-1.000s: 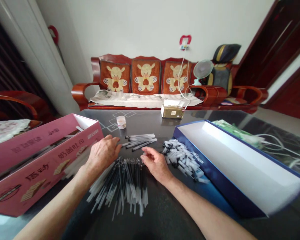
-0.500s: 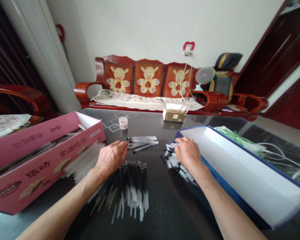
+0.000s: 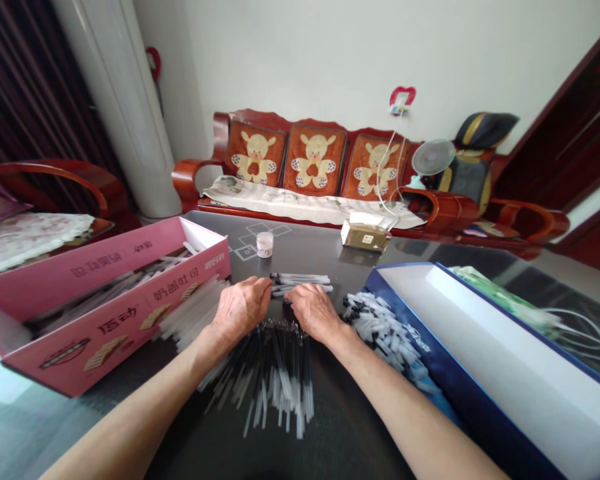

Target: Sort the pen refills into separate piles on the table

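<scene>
A fan of black pen refills (image 3: 275, 373) lies on the dark table in front of me. My left hand (image 3: 241, 308) and my right hand (image 3: 314, 311) rest side by side at its far end, fingers curled down and tips close together. What they pinch is hidden. Just beyond the fingertips lie a few capped pens (image 3: 305, 279). A heap of small pen caps (image 3: 386, 328) sits right of my right hand. Clear pen barrels (image 3: 190, 317) lie left of my left hand, against the pink box (image 3: 130, 320).
The long pink box holds more clear barrels. A long blue box with a white inside (image 3: 485, 353) stands at the right, white cables (image 3: 575, 327) behind it. A small jar (image 3: 265, 244) and a tissue box (image 3: 364, 235) sit farther back, before a red wooden sofa (image 3: 310, 167).
My right hand left the cap heap and came back left to meet my left hand over the refills. My left hand stayed by the refills. The view shifted.
</scene>
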Action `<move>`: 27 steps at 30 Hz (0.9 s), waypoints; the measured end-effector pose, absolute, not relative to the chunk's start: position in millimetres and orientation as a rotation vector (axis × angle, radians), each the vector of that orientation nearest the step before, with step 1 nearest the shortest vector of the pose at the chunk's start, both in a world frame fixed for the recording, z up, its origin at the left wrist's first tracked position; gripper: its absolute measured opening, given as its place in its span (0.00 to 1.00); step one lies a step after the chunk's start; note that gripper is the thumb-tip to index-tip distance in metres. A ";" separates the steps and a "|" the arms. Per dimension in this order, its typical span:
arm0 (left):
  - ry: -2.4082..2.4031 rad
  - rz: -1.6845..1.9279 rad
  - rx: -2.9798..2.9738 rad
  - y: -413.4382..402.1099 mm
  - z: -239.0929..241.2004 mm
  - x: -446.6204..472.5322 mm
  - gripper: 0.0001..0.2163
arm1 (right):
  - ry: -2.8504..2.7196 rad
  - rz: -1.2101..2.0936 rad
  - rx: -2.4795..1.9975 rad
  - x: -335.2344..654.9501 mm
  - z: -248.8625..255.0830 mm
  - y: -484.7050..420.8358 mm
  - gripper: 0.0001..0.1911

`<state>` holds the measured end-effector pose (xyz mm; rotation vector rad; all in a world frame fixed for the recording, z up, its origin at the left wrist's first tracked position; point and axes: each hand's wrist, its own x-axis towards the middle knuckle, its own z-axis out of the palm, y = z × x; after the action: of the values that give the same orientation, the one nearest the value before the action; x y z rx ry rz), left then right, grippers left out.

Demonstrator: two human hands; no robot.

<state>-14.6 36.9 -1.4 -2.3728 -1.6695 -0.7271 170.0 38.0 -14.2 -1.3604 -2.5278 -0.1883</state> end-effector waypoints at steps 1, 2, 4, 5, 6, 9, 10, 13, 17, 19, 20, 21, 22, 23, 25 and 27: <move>-1.666 -0.725 -2.379 36.7 -2.0 -14.1 0.13 | -2.536 -0.205 -1.378 169.0 -14.6 39.0 0.13; -1.660 -0.722 -2.384 36.3 -2.4 -13.4 0.13 | -2.541 -0.217 -1.391 169.2 -15.0 39.3 0.12; -1.646 -0.716 -2.396 35.5 -2.8 -12.2 0.13 | -2.541 -0.227 -1.392 171.4 -16.2 38.3 0.11; -1.640 -0.713 -2.402 35.0 -2.8 -11.6 0.13 | -2.532 -0.220 -1.381 172.8 -16.7 37.2 0.10; -1.635 -0.713 -2.409 34.6 -2.8 -11.2 0.13 | -2.514 -0.205 -1.365 174.0 -16.8 35.9 0.10; -1.623 -0.735 -2.425 33.8 -3.3 -10.4 0.12 | -2.395 -0.132 -1.313 176.8 -11.9 31.2 0.09; -1.617 -0.749 -2.428 33.8 -3.8 -10.2 0.12 | -2.337 -0.110 -1.291 177.8 -8.0 29.5 0.10; -1.585 -0.807 -2.434 34.6 -6.1 -9.9 0.12 | -2.144 -0.075 -1.201 183.3 10.3 22.9 0.13; -1.452 -0.995 -2.424 34.1 -7.6 -8.5 0.12 | -1.844 -0.039 -1.065 191.5 36.9 11.2 0.17; -1.348 -1.118 -2.407 31.1 -5.4 -6.4 0.12 | -1.678 0.084 -1.034 190.7 44.1 5.9 0.15; -1.293 -1.173 -2.402 28.9 -3.5 -5.0 0.13 | -1.589 0.193 -1.024 188.4 45.5 3.9 0.14; -1.237 -1.219 -2.400 26.4 -1.3 -3.5 0.14 | -1.496 0.323 -1.013 185.0 45.5 2.5 0.14; -1.181 -1.248 -2.408 23.7 1.1 -1.9 0.16 | -1.399 0.459 -1.005 180.9 44.4 1.7 0.14; -1.133 -1.263 -2.419 21.3 3.4 -0.4 0.17 | -1.302 0.595 -1.000 176.6 42.3 1.7 0.15; -1.079 -1.211 -2.455 17.8 7.0 2.0 0.17 | -1.120 0.842 -0.991 169.9 36.3 4.0 0.17; -1.093 -1.055 -2.490 16.9 9.0 2.8 0.15 | -0.978 1.059 -0.966 168.7 28.6 8.7 0.18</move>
<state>2.8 16.9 9.0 -2.4900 -1.0931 -1.0553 168.7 8.7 28.6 -0.9658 -0.9783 1.0590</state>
